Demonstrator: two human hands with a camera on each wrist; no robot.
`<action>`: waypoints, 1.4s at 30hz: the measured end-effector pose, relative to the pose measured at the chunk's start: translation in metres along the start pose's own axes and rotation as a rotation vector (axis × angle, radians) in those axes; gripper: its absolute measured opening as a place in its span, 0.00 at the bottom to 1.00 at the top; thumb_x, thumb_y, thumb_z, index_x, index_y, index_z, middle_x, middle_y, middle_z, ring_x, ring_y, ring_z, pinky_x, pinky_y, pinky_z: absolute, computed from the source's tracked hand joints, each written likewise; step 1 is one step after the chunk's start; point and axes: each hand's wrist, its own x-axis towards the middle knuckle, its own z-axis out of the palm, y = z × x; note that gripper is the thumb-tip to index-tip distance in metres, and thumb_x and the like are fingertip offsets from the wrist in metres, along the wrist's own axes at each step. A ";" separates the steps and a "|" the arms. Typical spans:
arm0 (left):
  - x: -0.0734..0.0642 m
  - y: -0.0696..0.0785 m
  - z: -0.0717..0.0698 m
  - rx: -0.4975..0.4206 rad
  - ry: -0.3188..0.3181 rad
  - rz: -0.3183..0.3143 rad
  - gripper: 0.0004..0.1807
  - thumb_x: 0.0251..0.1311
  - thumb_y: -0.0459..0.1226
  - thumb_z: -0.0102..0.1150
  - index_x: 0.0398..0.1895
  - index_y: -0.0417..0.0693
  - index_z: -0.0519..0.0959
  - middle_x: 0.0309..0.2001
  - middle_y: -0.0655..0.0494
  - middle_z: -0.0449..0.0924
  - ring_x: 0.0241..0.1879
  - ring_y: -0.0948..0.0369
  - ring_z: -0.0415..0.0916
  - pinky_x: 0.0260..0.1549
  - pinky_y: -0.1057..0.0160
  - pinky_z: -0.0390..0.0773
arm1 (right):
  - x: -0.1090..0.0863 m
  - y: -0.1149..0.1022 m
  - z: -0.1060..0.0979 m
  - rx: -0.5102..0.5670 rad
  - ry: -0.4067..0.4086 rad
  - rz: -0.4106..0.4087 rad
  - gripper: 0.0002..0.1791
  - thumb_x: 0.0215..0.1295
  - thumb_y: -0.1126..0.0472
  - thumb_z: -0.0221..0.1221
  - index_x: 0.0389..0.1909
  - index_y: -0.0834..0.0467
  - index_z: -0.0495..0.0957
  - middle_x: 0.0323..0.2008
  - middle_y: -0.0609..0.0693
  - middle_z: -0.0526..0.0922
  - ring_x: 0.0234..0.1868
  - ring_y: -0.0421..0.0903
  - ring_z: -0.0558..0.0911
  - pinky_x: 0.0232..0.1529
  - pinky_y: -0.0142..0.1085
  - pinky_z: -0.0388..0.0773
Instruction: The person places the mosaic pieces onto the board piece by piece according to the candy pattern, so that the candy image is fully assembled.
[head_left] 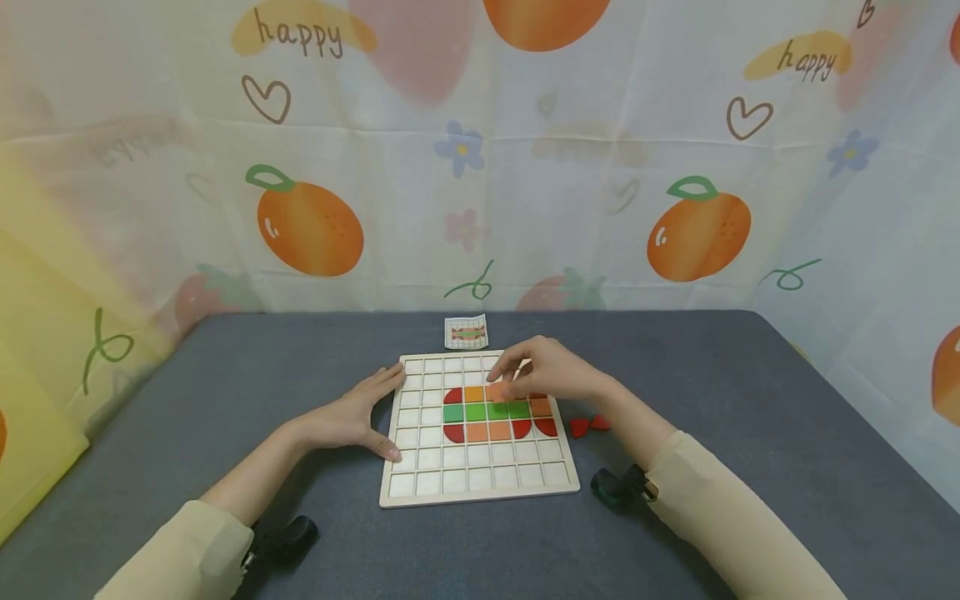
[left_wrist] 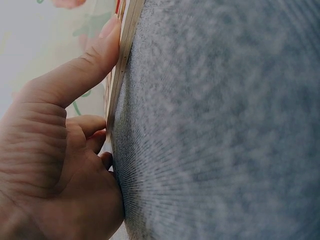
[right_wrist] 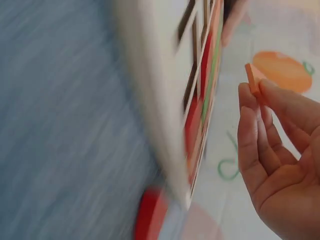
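A pale wooden grid board (head_left: pixel 430 484) lies on the dark table, its middle rows holding red rounded, orange, and green tiles. Along the board's left edge rests my left hand (head_left: pixel 347 419), fingers and thumb spread. The left wrist view shows its thumb (left_wrist: pixel 95 57) against the wooden rim. Above the upper tile row, my right hand (head_left: pixel 553 371) pinches an orange square tile (right_wrist: pixel 253 80) between thumb and fingertips. That tile is held clear of the board in the right wrist view. A green tile row (head_left: pixel 476 412) runs below this hand, and part of the upper row is hidden behind it.
Two loose red pieces (head_left: pixel 579 427) lie just right of the board, beneath the right forearm. Behind the board is a small pattern card (head_left: pixel 466 332). A fruit-printed cloth (head_left: pixel 525 217) hangs along the table's back edge.
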 end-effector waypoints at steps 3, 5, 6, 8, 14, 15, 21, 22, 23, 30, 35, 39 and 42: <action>0.001 0.000 0.000 0.001 0.000 -0.003 0.69 0.40 0.51 0.80 0.79 0.38 0.44 0.81 0.41 0.34 0.79 0.37 0.27 0.70 0.27 0.39 | 0.012 -0.009 0.006 -0.009 0.005 -0.012 0.13 0.62 0.64 0.64 0.47 0.55 0.85 0.39 0.51 0.85 0.40 0.43 0.82 0.43 0.40 0.82; 0.001 0.000 0.000 -0.001 -0.002 -0.004 0.69 0.40 0.52 0.80 0.79 0.38 0.44 0.81 0.42 0.34 0.79 0.37 0.27 0.70 0.27 0.39 | 0.019 -0.015 0.010 -0.018 0.003 -0.033 0.14 0.62 0.66 0.62 0.48 0.56 0.85 0.38 0.51 0.84 0.40 0.43 0.81 0.45 0.38 0.82; 0.001 0.000 0.000 -0.001 -0.003 -0.004 0.69 0.40 0.52 0.79 0.79 0.38 0.44 0.81 0.42 0.34 0.79 0.37 0.27 0.69 0.27 0.39 | 0.023 -0.018 0.011 -0.018 -0.001 -0.046 0.14 0.62 0.67 0.62 0.49 0.57 0.85 0.38 0.51 0.84 0.40 0.43 0.81 0.45 0.37 0.82; 0.001 0.001 0.000 0.001 -0.006 -0.004 0.69 0.40 0.52 0.79 0.79 0.39 0.45 0.81 0.42 0.34 0.79 0.37 0.27 0.69 0.26 0.38 | 0.030 -0.023 0.015 -0.032 -0.005 -0.067 0.15 0.62 0.67 0.61 0.49 0.57 0.85 0.38 0.50 0.83 0.41 0.42 0.80 0.48 0.36 0.81; 0.001 0.000 -0.001 0.011 -0.010 -0.009 0.69 0.40 0.54 0.79 0.79 0.39 0.45 0.81 0.42 0.34 0.79 0.36 0.27 0.68 0.25 0.38 | 0.051 -0.035 0.026 -0.032 -0.007 -0.076 0.14 0.62 0.65 0.61 0.48 0.56 0.85 0.36 0.50 0.82 0.41 0.42 0.79 0.49 0.34 0.80; 0.001 0.000 -0.001 0.010 -0.011 -0.009 0.69 0.40 0.54 0.79 0.79 0.39 0.45 0.81 0.42 0.35 0.79 0.36 0.27 0.68 0.25 0.38 | 0.054 -0.036 0.028 -0.032 -0.007 -0.084 0.13 0.63 0.65 0.61 0.48 0.56 0.85 0.35 0.50 0.82 0.40 0.41 0.79 0.48 0.34 0.80; 0.001 0.001 -0.002 0.006 -0.014 -0.002 0.68 0.41 0.53 0.79 0.79 0.40 0.45 0.81 0.43 0.35 0.79 0.36 0.27 0.68 0.24 0.39 | 0.063 -0.043 0.041 -0.004 -0.062 -0.122 0.13 0.62 0.70 0.59 0.46 0.61 0.85 0.25 0.51 0.81 0.23 0.37 0.73 0.33 0.28 0.73; 0.001 0.001 -0.002 0.006 -0.014 0.000 0.68 0.41 0.53 0.79 0.79 0.40 0.45 0.81 0.43 0.35 0.79 0.36 0.27 0.68 0.24 0.39 | 0.063 -0.044 0.043 0.004 -0.078 -0.113 0.13 0.62 0.71 0.59 0.46 0.62 0.84 0.24 0.52 0.80 0.21 0.37 0.70 0.30 0.28 0.71; 0.001 0.001 -0.001 0.006 -0.015 0.000 0.68 0.41 0.53 0.79 0.79 0.40 0.45 0.81 0.43 0.35 0.79 0.36 0.27 0.68 0.25 0.39 | 0.063 -0.044 0.045 0.011 -0.092 -0.098 0.13 0.62 0.71 0.59 0.46 0.62 0.84 0.23 0.52 0.80 0.19 0.38 0.68 0.28 0.28 0.69; 0.000 0.000 -0.001 0.011 -0.011 0.007 0.68 0.41 0.53 0.78 0.79 0.39 0.45 0.81 0.43 0.34 0.79 0.36 0.27 0.68 0.25 0.39 | 0.065 -0.041 0.052 -0.080 -0.105 -0.049 0.10 0.62 0.68 0.62 0.43 0.55 0.86 0.25 0.51 0.84 0.21 0.39 0.73 0.26 0.28 0.68; 0.000 -0.001 -0.001 0.013 -0.007 0.008 0.67 0.41 0.52 0.79 0.79 0.38 0.46 0.81 0.43 0.35 0.79 0.37 0.28 0.69 0.26 0.39 | 0.068 -0.037 0.056 -0.133 -0.106 -0.068 0.08 0.61 0.67 0.64 0.39 0.55 0.87 0.26 0.51 0.87 0.25 0.40 0.80 0.27 0.26 0.70; 0.000 -0.001 -0.001 0.003 -0.010 0.013 0.67 0.41 0.52 0.79 0.79 0.38 0.45 0.81 0.42 0.34 0.79 0.37 0.27 0.69 0.26 0.39 | 0.069 -0.036 0.058 -0.142 -0.101 -0.059 0.05 0.59 0.66 0.66 0.36 0.55 0.86 0.28 0.51 0.88 0.27 0.39 0.82 0.28 0.27 0.73; 0.000 0.000 -0.001 -0.002 -0.013 0.020 0.68 0.41 0.52 0.79 0.79 0.38 0.45 0.81 0.42 0.34 0.79 0.36 0.27 0.68 0.25 0.39 | 0.070 -0.036 0.059 -0.146 -0.097 -0.047 0.04 0.59 0.65 0.67 0.34 0.56 0.86 0.28 0.51 0.88 0.27 0.37 0.81 0.30 0.27 0.75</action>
